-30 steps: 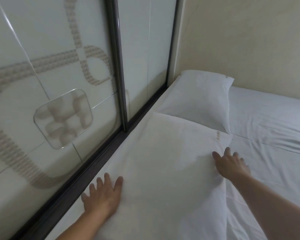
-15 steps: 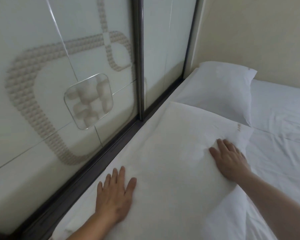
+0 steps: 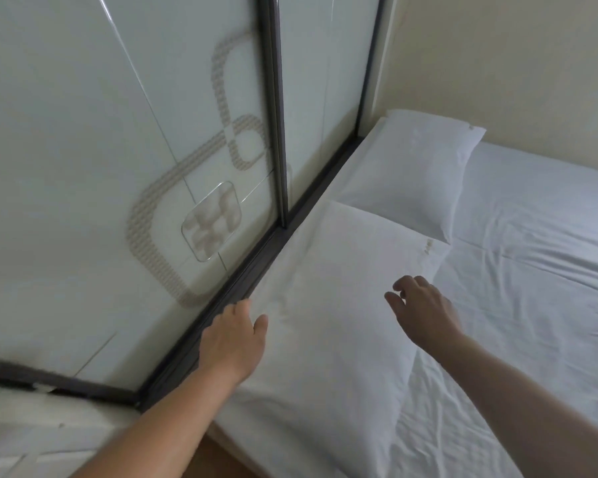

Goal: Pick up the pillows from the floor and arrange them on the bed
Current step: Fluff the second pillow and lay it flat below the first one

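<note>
**2 pillows laid on the bed; the nearer one at the point of release**

2 white pillows are seen on the bed (image 3: 532, 288), set end to end along the sliding glass door (image 3: 118, 167). The far pillow (image 3: 404, 174) lies at 12 o'clock in the corner; the near pillow (image 3: 335, 305) lies at the centre, its far edge touching or slightly overlapping the far one.

The left hand (image 3: 233, 339) is held at 8 o'clock over the near pillow's door-side edge, fingers spread, nothing gripped. The right hand (image 3: 425, 312) is poised at 3 o'clock above its other edge, fingers loosely curled and empty; whether either touches the cloth cannot be told.

The arranging step is judged nearly complete. Next, only a check for any pillow left on the floor (image 3: 218, 457) is called for, or a light squaring of the near pillow.
</note>
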Available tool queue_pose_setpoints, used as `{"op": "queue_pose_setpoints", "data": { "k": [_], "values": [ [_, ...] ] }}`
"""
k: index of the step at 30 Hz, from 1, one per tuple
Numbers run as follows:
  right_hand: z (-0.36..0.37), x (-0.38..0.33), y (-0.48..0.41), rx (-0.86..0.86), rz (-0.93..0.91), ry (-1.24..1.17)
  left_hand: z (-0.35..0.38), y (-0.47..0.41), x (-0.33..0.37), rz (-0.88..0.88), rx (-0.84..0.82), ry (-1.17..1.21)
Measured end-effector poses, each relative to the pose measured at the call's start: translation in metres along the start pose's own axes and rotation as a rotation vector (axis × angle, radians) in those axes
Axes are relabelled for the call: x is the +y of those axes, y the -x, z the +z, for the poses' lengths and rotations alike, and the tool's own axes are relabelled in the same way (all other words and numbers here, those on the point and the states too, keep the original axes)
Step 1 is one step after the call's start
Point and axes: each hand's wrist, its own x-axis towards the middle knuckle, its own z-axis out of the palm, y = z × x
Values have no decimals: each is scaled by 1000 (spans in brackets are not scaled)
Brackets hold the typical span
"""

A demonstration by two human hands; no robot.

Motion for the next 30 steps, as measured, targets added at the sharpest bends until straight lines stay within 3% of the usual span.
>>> {"op": "queue_pose_setpoints", "data": {
  "k": [5, 10, 14, 18, 23, 30],
  "values": [
    [-73, -39, 87, -164, -51, -35, -67, 76, 8, -6, -147, -83],
    [-113, -63, 164, -181, -37, 2, -109, 132, -4, -61, -179, -42],
    [-101, -91, 206, -180, -48, 62, -116, 166, -33, -14, -130, 79],
    [-42, -126, 226, -307, -121, 103, -98, 179, -62, 15, -90, 197],
    [42, -136, 194, -415, -186, 122, -64, 126, -58, 79, -77, 232],
    [127, -80, 31, -393, -88, 169, 30, -7, -67, 133, -145, 79]
  ]
}}
